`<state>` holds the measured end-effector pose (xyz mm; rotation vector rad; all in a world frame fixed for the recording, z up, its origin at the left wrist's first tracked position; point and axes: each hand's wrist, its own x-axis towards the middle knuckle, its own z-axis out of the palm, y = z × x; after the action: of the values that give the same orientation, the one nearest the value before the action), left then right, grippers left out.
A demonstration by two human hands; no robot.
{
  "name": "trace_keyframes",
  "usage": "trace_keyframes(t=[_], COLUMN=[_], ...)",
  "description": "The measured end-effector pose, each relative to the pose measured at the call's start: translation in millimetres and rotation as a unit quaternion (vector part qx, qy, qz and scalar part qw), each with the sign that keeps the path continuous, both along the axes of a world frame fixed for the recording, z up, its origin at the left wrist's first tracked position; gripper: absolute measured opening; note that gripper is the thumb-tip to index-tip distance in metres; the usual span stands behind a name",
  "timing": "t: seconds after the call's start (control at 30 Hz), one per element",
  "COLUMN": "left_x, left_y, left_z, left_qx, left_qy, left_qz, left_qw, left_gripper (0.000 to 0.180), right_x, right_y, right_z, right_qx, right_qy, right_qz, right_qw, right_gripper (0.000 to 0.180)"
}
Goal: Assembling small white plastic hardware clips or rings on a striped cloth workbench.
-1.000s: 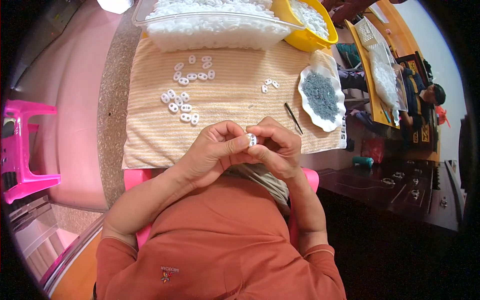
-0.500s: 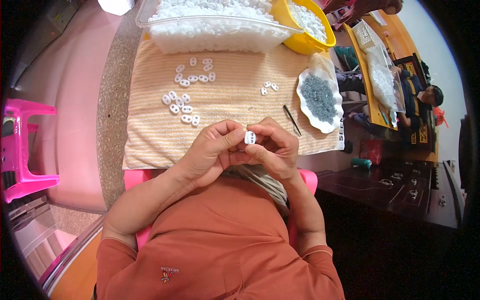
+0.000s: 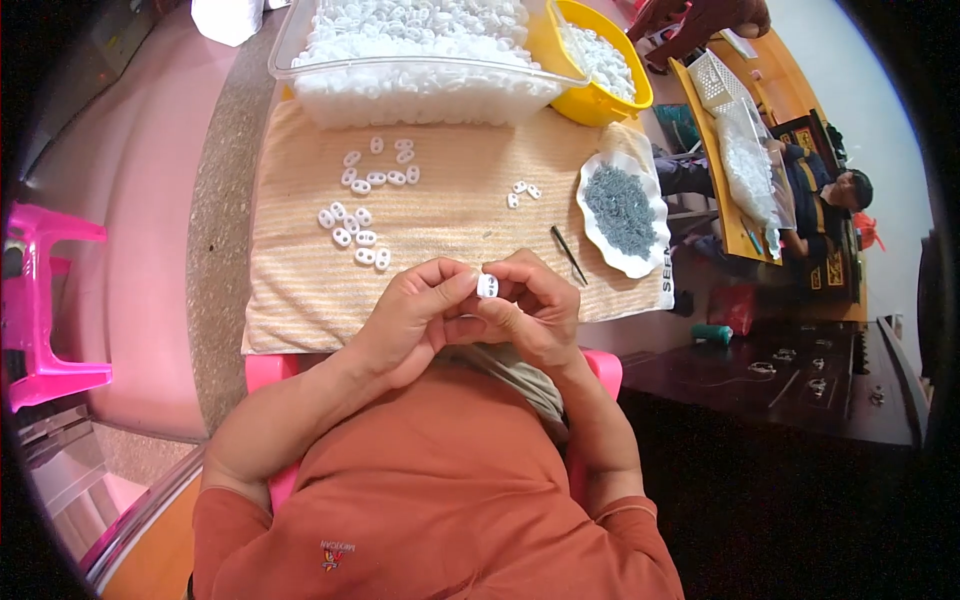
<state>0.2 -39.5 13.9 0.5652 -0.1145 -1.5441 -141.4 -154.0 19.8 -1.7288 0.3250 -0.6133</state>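
In front of my belly, a small white two-hole plastic piece (image 3: 487, 286) is pinched between both hands, its holes showing dark. My left hand (image 3: 405, 315) grips it from the left with thumb and forefinger. From the other side, the curled fingers and thumb of my right hand (image 3: 540, 312) hold it too. Beyond them, similar white pieces lie in a loose cluster (image 3: 350, 229) and in a rough outline (image 3: 376, 179) on the striped cloth (image 3: 440, 225). A few smaller white pieces (image 3: 519, 188) lie right of centre. A slim black tool (image 3: 568, 253) rests near my right hand.
A clear bin (image 3: 420, 108) heaped with white pieces stands at the back, beside a yellow bucket (image 3: 590, 103). A white scalloped dish (image 3: 650, 264) of tiny grey parts sits at right. A pink stool (image 3: 50, 300) is far left; another person (image 3: 812, 190) sits far right.
The view has shifted slightly, so the table and its contents appear a little lower and farther left. Both hands keep hold of the white piece, which looks slightly turned.
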Motion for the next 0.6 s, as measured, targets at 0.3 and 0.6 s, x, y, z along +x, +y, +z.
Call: trace_keyframes(t=[0.3,0.6], left_x=[1,-3], left_y=[3,3], left_z=[0,-3], left_qx=[0.035,0.044], left_qy=[-0.015,-0.046], left_qz=[-0.008,-0.017], left_qw=[0.999,0.998], left_gripper=[0.010,0.006], right_x=[-3,21], right_y=[-30,-165], right_z=[16,75], right_qx=[-0.063,-0.186], right_qy=[0.102,0.091], right_qz=[-0.100,-0.224], right_qw=[0.988,0.952], right_gripper=[0.025,0.025])
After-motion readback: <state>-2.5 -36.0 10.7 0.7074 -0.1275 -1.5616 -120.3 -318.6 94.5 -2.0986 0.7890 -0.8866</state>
